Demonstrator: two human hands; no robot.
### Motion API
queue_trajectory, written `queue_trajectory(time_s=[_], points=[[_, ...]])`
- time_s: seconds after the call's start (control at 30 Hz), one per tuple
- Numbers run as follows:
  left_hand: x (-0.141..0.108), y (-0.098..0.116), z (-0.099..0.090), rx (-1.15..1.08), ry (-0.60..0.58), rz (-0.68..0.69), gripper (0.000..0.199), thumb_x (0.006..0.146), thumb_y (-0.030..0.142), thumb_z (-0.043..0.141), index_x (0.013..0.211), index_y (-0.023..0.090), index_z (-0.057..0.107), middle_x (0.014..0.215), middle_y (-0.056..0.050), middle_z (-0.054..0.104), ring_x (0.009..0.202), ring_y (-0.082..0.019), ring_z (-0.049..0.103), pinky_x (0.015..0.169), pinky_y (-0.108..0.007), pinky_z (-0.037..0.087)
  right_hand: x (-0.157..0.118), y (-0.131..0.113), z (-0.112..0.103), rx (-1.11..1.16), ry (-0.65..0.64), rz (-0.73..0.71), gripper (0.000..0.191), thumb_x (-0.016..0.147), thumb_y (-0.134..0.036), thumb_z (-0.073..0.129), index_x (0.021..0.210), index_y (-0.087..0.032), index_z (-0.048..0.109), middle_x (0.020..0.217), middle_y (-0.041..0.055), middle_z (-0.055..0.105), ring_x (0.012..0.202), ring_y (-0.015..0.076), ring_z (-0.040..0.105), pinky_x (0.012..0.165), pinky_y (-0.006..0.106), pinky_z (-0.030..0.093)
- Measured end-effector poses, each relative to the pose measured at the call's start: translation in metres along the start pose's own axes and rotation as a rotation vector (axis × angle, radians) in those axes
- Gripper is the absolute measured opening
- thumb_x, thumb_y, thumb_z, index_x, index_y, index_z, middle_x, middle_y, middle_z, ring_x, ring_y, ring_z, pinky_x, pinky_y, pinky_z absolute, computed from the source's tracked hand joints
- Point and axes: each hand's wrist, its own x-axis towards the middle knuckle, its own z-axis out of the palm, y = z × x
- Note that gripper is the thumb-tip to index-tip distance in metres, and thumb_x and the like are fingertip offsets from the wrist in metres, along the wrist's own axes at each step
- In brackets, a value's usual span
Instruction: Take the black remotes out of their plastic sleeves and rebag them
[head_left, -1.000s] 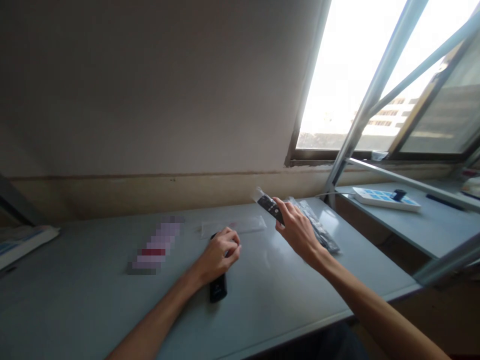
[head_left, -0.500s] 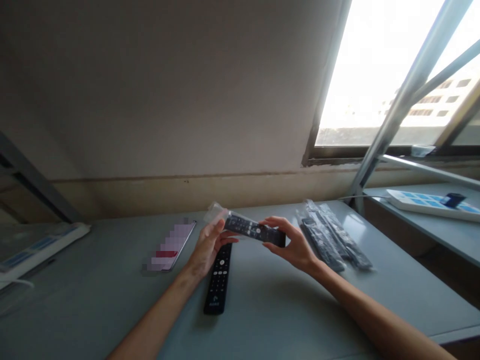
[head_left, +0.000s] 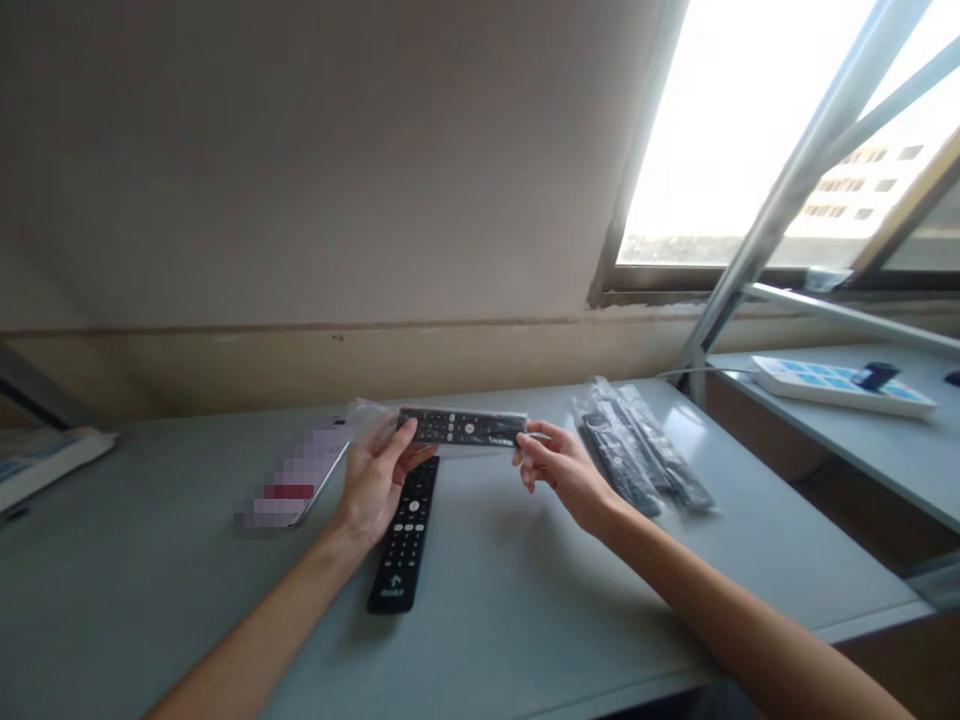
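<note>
Clock: read from the middle of the worktop (head_left: 487,580), 12 toward the wall
Bare remote: black remote (head_left: 403,545) at 8 to 9 o'clock, nearest item, flat on worktop, buttons up, no plastic visible on it; looks like the finished one
Left hand: person's left hand (head_left: 371,490) at 10 to 11 o'clock, over the far end of the bare remote; thumb on top, fingers behind, clamped on the left end of the held remote; contact with the bare remote, cannot tell
Right hand: right hand (head_left: 562,465) at 1 to 2 o'clock; thumb and fingers pinched on the right end of the held remote
Held remote: wrapped remote (head_left: 469,428) at 12 o'clock, lifted between both hands, roughly level, buttons showing
Sleeve: clear plastic sleeve (head_left: 367,412) around the held remote, loose end past its left end; whether unsealed, cannot tell
Phone: pixelated phone-like slab (head_left: 300,480) at 10 o'clock, flat, beside left hand, not held
Pile: plastic-wrapped remotes (head_left: 626,460) at 2 o'clock, side by side, apart from right hand; exact count unclear, untouched
Progress: looks partway; one remote bare, one in hands inside plastic, pile all in plastic
Strips: white-and-blue strip (head_left: 49,465) toward 9 to 10 o'clock, another white-and-blue unit (head_left: 825,383) toward 2 to 3
Back: wall (head_left: 300,180) at 12 o'clock, bright window (head_left: 697,150) at 1
</note>
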Motion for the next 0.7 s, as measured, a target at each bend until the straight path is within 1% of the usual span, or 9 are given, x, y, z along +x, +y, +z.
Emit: queue_trajectory(time_s=[0.1,0.17,0.27,0.37,0.47,0.53,0.6,0.7], points=[[0.0,0.002,0.0,0.011,-0.018,0.007,0.043,0.066,0.025,0.095,0.102,0.017,0.074,0.094,-0.001,0.08,0.074,-0.017,0.077,0.07,-0.027,0.068,-0.002,-0.002,0.003,0.039,0.034,-0.023,0.051,0.075,-0.05,0.089,0.1,-0.019,0.057,0.069,0.0006,0.07,0.046,0.0093,0.052,0.044,0.022,0.039],[0.001,0.002,-0.001,0.005,-0.024,-0.006,0.041,0.071,0.032,0.093,0.104,0.017,0.074,0.095,-0.004,0.082,0.076,-0.019,0.078,0.069,-0.029,0.068,-0.003,-0.002,0.004,0.036,0.024,-0.049,0.052,0.074,-0.05,0.089,0.102,-0.019,0.057,0.068,0.0002,0.07,0.043,0.0079,0.047,0.043,0.022,0.036],[0.003,0.003,-0.003,-0.015,-0.028,-0.033,0.038,0.077,0.041,0.089,0.099,0.015,0.074,0.096,-0.008,0.082,0.079,-0.022,0.079,0.069,-0.032,0.069,-0.001,-0.003,0.003,0.047,-0.007,-0.04,0.052,0.076,-0.05,0.088,0.105,-0.019,0.058,0.069,-0.0007,0.07,0.041,0.0068,0.043,0.044,0.023,0.037],[0.003,0.003,-0.004,-0.016,-0.04,-0.048,0.034,0.078,0.039,0.088,0.097,0.015,0.075,0.097,-0.007,0.082,0.077,-0.021,0.079,0.07,-0.033,0.069,0.0,-0.007,0.001,0.06,-0.02,-0.023,0.049,0.079,-0.052,0.086,0.105,-0.021,0.059,0.068,-0.0032,0.067,0.043,0.0077,0.046,0.047,0.023,0.04],[0.002,0.004,-0.002,0.01,-0.047,-0.059,0.033,0.079,0.036,0.088,0.1,0.015,0.075,0.103,-0.008,0.082,0.077,-0.021,0.08,0.068,-0.031,0.069,-0.001,-0.012,-0.001,0.028,-0.018,-0.048,0.041,0.088,-0.059,0.075,0.093,-0.021,0.06,0.06,-0.0065,0.057,0.044,0.0085,0.046,0.048,0.023,0.039],[-0.001,0.004,-0.001,0.034,-0.048,-0.065,0.035,0.079,0.036,0.088,0.103,0.014,0.075,0.108,-0.011,0.081,0.079,-0.022,0.08,0.066,-0.031,0.069,-0.001,-0.014,-0.001,-0.019,0.011,-0.065,0.044,0.092,-0.061,0.069,0.08,-0.02,0.057,0.056,-0.0067,0.051,0.045,0.0088,0.045,0.048,0.023,0.037],[-0.003,0.004,0.001,0.052,-0.052,-0.069,0.036,0.08,0.036,0.088,0.104,0.014,0.075,0.112,-0.012,0.081,0.082,-0.024,0.08,0.066,-0.031,0.069,-0.001,-0.014,-0.002,-0.081,0.067,-0.094,0.048,0.092,-0.06,0.068,0.069,-0.02,0.054,0.054,-0.0059,0.048,0.045,0.009,0.043,0.048,0.023,0.034],[-0.005,0.003,0.002,0.076,-0.066,-0.061,0.037,0.08,0.039,0.087,0.104,0.013,0.075,0.111,-0.013,0.08,0.082,-0.024,0.08,0.066,-0.031,0.068,0.001,-0.012,-0.005,-0.193,0.149,-0.173,0.052,0.092,-0.057,0.069,0.059,-0.021,0.051,0.05,-0.005,0.046,0.046,0.0099,0.041,0.05,0.025,0.032]])
